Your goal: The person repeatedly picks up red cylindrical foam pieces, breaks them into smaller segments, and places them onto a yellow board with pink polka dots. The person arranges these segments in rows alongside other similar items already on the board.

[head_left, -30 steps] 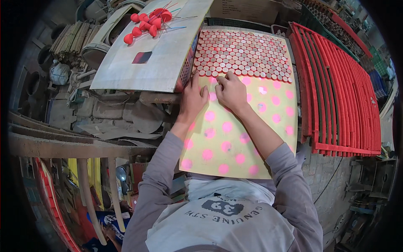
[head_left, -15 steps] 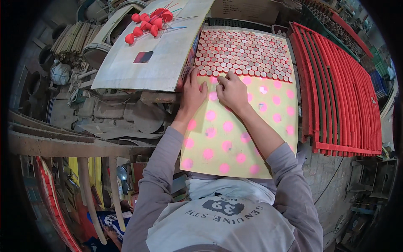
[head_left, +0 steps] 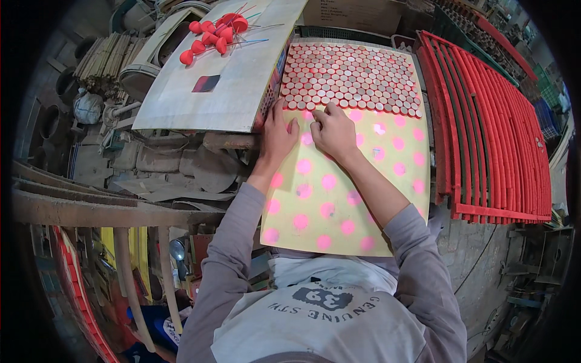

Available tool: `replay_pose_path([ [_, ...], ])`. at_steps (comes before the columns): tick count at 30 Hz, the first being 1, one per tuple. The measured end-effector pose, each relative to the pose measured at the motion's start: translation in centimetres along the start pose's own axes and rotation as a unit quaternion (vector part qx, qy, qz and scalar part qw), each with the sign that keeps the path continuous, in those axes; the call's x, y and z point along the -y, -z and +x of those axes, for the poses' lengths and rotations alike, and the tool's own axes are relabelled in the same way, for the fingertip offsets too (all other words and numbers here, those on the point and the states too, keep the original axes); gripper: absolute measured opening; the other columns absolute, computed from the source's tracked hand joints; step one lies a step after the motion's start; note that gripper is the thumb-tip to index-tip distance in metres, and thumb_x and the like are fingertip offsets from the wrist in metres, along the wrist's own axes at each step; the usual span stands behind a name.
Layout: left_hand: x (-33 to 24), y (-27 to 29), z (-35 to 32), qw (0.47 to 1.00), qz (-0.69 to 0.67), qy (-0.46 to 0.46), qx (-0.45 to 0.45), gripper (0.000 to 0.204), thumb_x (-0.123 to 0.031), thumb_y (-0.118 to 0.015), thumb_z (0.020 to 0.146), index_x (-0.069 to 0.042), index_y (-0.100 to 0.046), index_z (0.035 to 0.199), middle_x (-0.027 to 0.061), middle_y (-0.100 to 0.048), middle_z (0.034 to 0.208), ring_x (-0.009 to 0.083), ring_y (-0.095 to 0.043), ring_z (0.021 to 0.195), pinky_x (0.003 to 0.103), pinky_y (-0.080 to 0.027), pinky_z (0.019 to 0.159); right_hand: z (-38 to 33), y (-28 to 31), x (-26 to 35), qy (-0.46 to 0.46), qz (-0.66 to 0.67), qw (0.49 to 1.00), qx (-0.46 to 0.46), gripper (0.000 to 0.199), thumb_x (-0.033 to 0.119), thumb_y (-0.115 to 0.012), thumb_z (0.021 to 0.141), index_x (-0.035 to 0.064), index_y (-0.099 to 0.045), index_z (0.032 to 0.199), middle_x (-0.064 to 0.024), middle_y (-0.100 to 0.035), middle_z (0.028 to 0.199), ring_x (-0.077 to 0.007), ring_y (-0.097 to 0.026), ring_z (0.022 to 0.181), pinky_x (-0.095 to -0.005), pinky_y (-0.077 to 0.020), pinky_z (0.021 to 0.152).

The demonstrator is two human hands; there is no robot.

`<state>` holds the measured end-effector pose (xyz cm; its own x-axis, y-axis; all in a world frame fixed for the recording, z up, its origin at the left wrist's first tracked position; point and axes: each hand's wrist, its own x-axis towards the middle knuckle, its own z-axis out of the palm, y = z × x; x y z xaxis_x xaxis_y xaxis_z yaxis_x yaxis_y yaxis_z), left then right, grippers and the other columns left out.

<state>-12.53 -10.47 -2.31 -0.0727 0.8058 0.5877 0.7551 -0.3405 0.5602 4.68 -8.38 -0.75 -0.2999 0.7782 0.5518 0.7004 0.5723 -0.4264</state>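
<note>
A pale yellow board with pink round spots lies in front of me. Its far half is covered by tightly packed small round discs with pale tops and red edges. My left hand rests at the board's left edge, fingers stretched toward the left end of the nearest disc row and thumb held apart. Beside it, my right hand is closed, its curled fingertips down at the near edge of the discs. Whatever those fingertips may hold is hidden.
A white panel at the left carries red cone-shaped pieces on thin sticks and a small dark square. Red slats stand on the right. Wooden bars lie at the left, with a person in blue below.
Both hands stay almost in the same place at the near edge of the discs. At the lower left, the person in blue has shifted a little.
</note>
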Motion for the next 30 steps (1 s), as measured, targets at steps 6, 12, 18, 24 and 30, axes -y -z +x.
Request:
replay_pose_path([
  [6,-0.6,0.4,0.1,1.0,-0.002,-0.027,-0.012,0.059,-0.008,-0.068,0.082,0.003,-0.044,0.135,0.0292,-0.056,0.126,0.0457,-0.055,0.119,0.046,-0.047,0.1,-0.1,0.6,0.5,-0.034,0.05,0.998,-0.013,0.02,0.01,-0.064,0.079,-0.0002,-0.068,0.096,-0.0152,-0.058,0.088,-0.0309,-0.062,0.081,-0.0434,-0.0549,0.067],
  [12,-5.2,3.4,-0.8,0.938,-0.3,0.127,0.12,0.046,-0.01,-0.074,0.085,0.001,-0.058,0.127,0.019,-0.061,0.124,0.0262,-0.064,0.109,0.036,-0.053,0.091,-0.2,6.0,3.2,-0.218,0.301,0.925,0.077,0.023,0.006,-0.074,0.081,-0.0048,-0.067,0.101,-0.0119,-0.066,0.079,-0.0186,-0.067,0.073,-0.0348,-0.0536,0.067],
  [18,-9.4,6.1,-2.0,0.835,-0.469,0.204,0.204,0.036,0.001,-0.071,0.087,0.004,-0.064,0.122,0.011,-0.066,0.112,0.0145,-0.065,0.099,0.028,-0.055,0.089,-1.5,11.1,2.9,-0.211,0.442,0.845,0.215,0.028,0.004,-0.074,0.085,-0.0068,-0.069,0.11,-0.0092,-0.072,0.087,-0.0136,-0.07,0.078,-0.0284,-0.0551,0.071],
  [24,-12.2,7.1,-3.0,0.845,-0.475,0.134,0.204,0.03,0.0,-0.07,0.089,0.004,-0.067,0.118,0.0098,-0.065,0.107,0.0146,-0.065,0.093,0.027,-0.056,0.08,-2.2,15.0,3.3,-0.214,0.442,0.835,0.248,0.022,-0.001,-0.075,0.082,-0.0071,-0.072,0.102,-0.009,-0.073,0.082,-0.0111,-0.067,0.072,-0.0263,-0.0547,0.067],
  [30,-14.0,7.3,-3.1,0.87,-0.437,0.106,0.202,0.029,0.001,-0.066,0.091,0.007,-0.064,0.119,0.0098,-0.066,0.105,0.014,-0.065,0.091,0.026,-0.054,0.078,-2.8,16.0,3.0,-0.22,0.471,0.82,0.238,0.02,0.002,-0.077,0.081,-0.0061,-0.074,0.099,-0.009,-0.072,0.079,-0.0108,-0.066,0.069,-0.0255,-0.0533,0.064],
])
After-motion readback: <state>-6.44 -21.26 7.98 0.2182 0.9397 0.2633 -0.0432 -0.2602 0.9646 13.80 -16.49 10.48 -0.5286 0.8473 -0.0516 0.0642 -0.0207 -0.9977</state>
